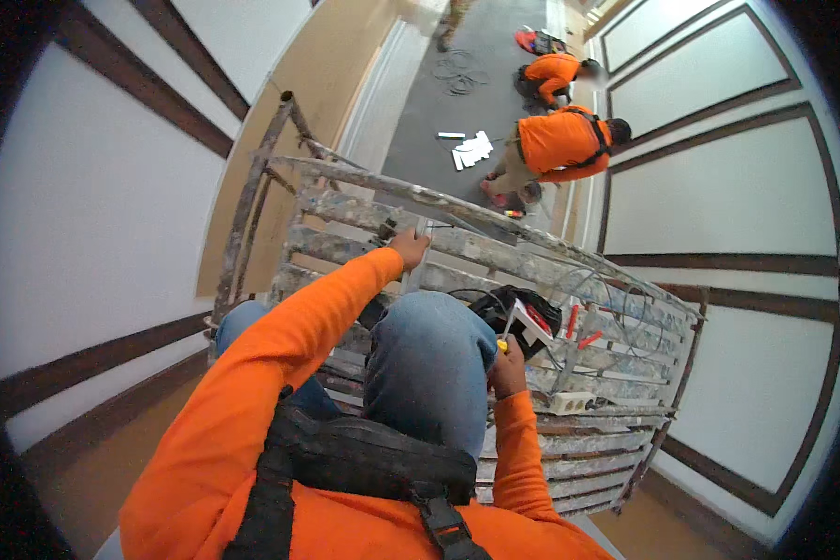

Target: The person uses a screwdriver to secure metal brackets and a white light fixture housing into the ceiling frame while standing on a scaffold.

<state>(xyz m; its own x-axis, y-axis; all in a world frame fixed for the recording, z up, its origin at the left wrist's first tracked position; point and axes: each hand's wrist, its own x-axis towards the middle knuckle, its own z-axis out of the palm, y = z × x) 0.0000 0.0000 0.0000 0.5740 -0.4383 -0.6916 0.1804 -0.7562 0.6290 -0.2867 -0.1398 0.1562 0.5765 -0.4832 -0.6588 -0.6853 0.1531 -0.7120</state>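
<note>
The person, in an orange sleeve on each arm and with one denim knee (429,359) raised, was on a paint-spattered slatted platform (551,462). The left hand (409,248) was stretched toward the far side, its fingers curled against a pale strip (416,271) lying across the slats; whether they gripped it could not be told. The right hand (509,371), just right of the knee, had its fingers wrapped closely around the yellow handle of a tool (502,345), whose thin shaft pointed to the far side, beside a white piece (532,325).

A black bag (488,306) lay on the platform beyond the right hand, partly behind the white piece. Right of it were two red objects (573,317) and loose cables (583,280), with a white socket block (569,403) nearer.

Past the platform, two co-workers in orange (565,145) bent low on the right of the grey floor (411,131). White pieces (471,151) lay left of them, and a cable coil (457,79) farther off.
</note>
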